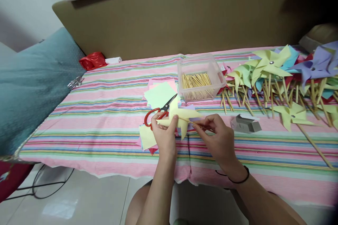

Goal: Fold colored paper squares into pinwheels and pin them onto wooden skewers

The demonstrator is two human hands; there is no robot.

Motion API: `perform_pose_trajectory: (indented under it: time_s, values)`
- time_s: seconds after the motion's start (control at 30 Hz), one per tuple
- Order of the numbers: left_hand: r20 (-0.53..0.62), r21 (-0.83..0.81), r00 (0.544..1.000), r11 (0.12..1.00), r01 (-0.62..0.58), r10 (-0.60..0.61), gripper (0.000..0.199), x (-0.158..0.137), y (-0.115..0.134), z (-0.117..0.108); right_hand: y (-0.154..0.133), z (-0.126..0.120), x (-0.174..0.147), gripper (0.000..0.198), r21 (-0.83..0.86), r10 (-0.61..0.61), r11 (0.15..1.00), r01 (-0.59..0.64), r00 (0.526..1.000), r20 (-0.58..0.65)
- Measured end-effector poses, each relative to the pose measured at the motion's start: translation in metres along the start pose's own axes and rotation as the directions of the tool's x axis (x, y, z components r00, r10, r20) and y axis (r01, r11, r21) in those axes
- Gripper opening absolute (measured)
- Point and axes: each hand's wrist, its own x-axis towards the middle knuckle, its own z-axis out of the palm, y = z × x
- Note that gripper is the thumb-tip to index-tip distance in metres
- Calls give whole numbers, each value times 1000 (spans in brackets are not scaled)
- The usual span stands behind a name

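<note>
A pale yellow paper pinwheel is held between my two hands over the striped cloth. My left hand pinches it near the middle, thumb on top. My right hand, closed, grips the thin wooden stick that runs from the pinwheel's centre toward the right. Just beyond my left hand lie red-handled scissors with dark blades. Under and around them are stacks of coloured paper, pale green paper at the back and yellow paper in front.
A clear plastic box of short wooden sticks stands behind. Many finished pinwheels are piled at right, with one yellow pinwheel in front. A small grey box lies right of my hand. A red bag sits far left.
</note>
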Motion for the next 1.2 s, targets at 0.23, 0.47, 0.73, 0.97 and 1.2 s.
perform_pose_trajectory:
  time_s: [0.23,0.47,0.73,0.97,1.2]
  values:
    - [-228,-8,974,1000,3,-5,51,12,19,-9,13,-10,10,8,-110,-143,982,155,984,104]
    - [-213,48,977,999,4,7,52,16,23,-19,19,-10,11,11,-224,-300,918,327,943,147]
    - [-240,86,971,996,19,2,50,17,23,-24,16,-4,7,13,-255,-335,889,380,920,204]
    - [-104,77,994,997,-20,28,39,16,24,-21,13,-5,9,23,-37,71,997,-68,994,84]
    - [-29,236,990,963,-130,140,26,16,5,-8,15,0,7,31,89,168,980,-177,980,104]
